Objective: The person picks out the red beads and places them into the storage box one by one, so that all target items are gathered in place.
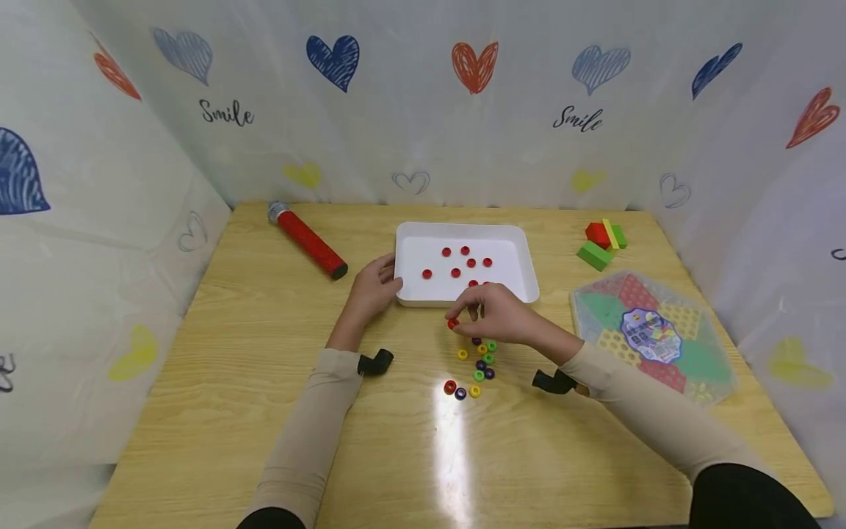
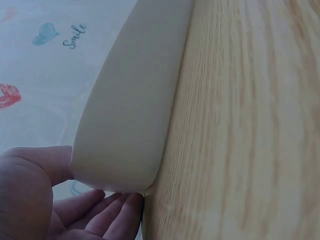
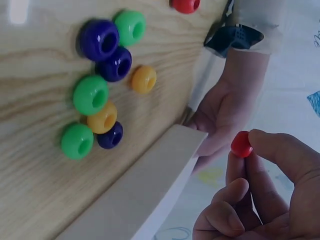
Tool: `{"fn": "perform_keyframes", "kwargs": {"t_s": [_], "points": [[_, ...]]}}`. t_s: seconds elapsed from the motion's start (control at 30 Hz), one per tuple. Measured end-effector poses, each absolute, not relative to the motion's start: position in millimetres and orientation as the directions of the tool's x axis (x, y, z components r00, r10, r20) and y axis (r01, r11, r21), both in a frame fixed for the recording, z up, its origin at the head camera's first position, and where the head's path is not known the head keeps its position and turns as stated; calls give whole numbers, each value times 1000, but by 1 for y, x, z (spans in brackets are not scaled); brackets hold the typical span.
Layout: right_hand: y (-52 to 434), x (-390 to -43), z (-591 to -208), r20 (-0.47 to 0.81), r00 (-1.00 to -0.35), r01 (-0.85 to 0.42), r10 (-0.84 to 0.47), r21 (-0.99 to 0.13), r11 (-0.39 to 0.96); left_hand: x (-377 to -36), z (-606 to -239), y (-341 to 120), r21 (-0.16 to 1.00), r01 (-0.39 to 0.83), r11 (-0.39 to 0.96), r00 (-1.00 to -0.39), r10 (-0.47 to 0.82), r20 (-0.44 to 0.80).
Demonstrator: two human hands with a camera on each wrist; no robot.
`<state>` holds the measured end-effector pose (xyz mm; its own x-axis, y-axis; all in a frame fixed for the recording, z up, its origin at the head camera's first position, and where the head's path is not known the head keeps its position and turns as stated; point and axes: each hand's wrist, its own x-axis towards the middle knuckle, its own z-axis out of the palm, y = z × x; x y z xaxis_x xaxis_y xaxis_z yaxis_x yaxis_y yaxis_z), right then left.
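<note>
Between thumb and fingertips my right hand (image 1: pixel 497 314) pinches a red bead (image 3: pixel 241 144), just in front of the near wall of a white tray (image 1: pixel 522 283). Several red beads (image 1: pixel 455 272) lie spread inside that tray. At its left end, my left hand (image 1: pixel 373 290) grips the tray, thumb at the rim and fingers against the outer side (image 2: pixel 122 145). Below the right hand, loose beads rest on the table: green (image 3: pixel 90 95), purple (image 3: pixel 99 40) and yellow (image 3: pixel 144 79). A red bead (image 1: pixel 450 386) lies nearer the front with a purple and a yellow one.
A red tube with a silver end (image 1: pixel 309 241) lies at the back left of the wooden table (image 1: pixel 264 411). Green, red and yellow blocks (image 1: pixel 596 255) sit at the back right. In front of them is a flat hexagonal patterned case (image 1: pixel 651 334). Printed curtains (image 1: pixel 410 132) surround the table.
</note>
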<state>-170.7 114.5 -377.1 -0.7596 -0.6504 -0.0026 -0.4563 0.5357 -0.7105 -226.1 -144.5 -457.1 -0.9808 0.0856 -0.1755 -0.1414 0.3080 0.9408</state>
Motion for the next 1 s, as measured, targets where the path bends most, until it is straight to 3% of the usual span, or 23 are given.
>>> {"fn": "perform_keyframes", "kwargs": {"t_s": [0.53, 1.0], "points": [[99, -216, -392, -36, -835, -380, -549, -684, 622, -217, -463, -142, 937, -126, 325, -982, 95, -165], [79, -250, -398, -117, -841, -349, -528, -628, 695, -223, -457, -147, 940, -114, 321, -985, 86, -148]]}}
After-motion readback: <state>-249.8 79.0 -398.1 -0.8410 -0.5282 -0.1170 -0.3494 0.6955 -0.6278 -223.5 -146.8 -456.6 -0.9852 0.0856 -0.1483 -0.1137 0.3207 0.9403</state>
